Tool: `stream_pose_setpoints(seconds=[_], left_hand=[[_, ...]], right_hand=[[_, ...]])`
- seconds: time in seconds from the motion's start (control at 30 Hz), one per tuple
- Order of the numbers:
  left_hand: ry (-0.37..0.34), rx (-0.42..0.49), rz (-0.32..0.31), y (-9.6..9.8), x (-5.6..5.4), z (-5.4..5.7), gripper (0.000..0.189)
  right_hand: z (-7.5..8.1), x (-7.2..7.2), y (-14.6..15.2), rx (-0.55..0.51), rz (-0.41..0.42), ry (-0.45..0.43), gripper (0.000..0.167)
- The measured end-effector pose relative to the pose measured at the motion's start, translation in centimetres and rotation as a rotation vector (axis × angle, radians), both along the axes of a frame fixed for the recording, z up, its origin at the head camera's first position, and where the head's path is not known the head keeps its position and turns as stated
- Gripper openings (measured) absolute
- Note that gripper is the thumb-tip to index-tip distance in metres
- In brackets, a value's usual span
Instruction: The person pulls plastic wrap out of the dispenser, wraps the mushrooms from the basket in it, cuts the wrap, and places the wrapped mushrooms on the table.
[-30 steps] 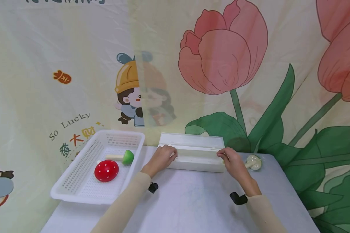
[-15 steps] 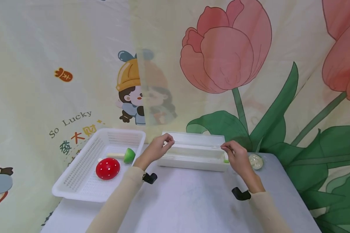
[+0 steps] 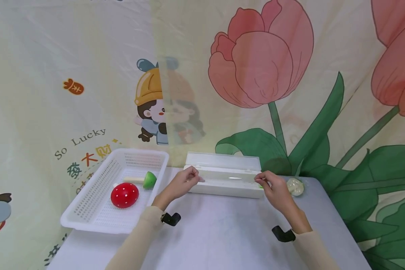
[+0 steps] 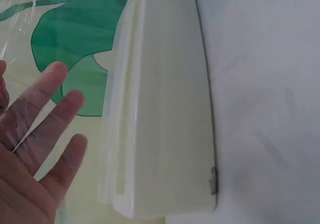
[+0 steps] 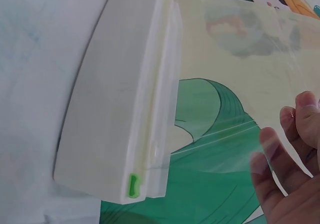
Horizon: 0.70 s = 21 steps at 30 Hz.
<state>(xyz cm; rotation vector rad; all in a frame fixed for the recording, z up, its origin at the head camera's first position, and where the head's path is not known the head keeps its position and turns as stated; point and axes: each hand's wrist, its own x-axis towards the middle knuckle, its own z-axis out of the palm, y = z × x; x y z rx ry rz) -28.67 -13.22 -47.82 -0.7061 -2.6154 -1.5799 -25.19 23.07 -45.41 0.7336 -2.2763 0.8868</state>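
Note:
A sheet of clear cling film [image 3: 234, 178] stretches between my two hands, showing as a glint in the head view. My left hand [image 3: 179, 184] pinches one end, and film clings over its spread fingers [image 4: 52, 114] in the left wrist view. At the other end my right hand [image 3: 278, 189] pinches the film between thumb and index finger, plain in the right wrist view. Below and behind the film stands a long white cling film dispenser [image 3: 222, 190], its lid [image 3: 224, 160] raised at the back. A green piece [image 5: 133, 185] shows at the dispenser's end.
Left of the dispenser is a white perforated basket [image 3: 87, 225] holding a red spotted toy mushroom [image 3: 125, 195] and a green-capped one [image 3: 150, 180]. A film-wrapped pale mushroom-like object [image 3: 295, 186] lies to the right, near the table edge. A printed curtain [image 3: 189, 75] hangs behind.
Both hands rose from the dispenser's front to above it, then came down a little with the film between them. The basket and its contents stayed in place.

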Motion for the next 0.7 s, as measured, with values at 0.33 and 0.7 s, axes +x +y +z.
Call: stream_pose_setpoints(seconds=[0.33,0.7], left_hand=[[0.197,-0.058,-0.019,-0.6,2.3,-0.9,0.013],[0.267,-0.372,-0.07,-1.1,4.4,-5.1,0.007]], right_hand=[[-1.1,1.9,0.2,0.009,0.006,-0.056,0.017],[-6.5,3.6,0.3,0.07,0.103,-0.159,0.019]])
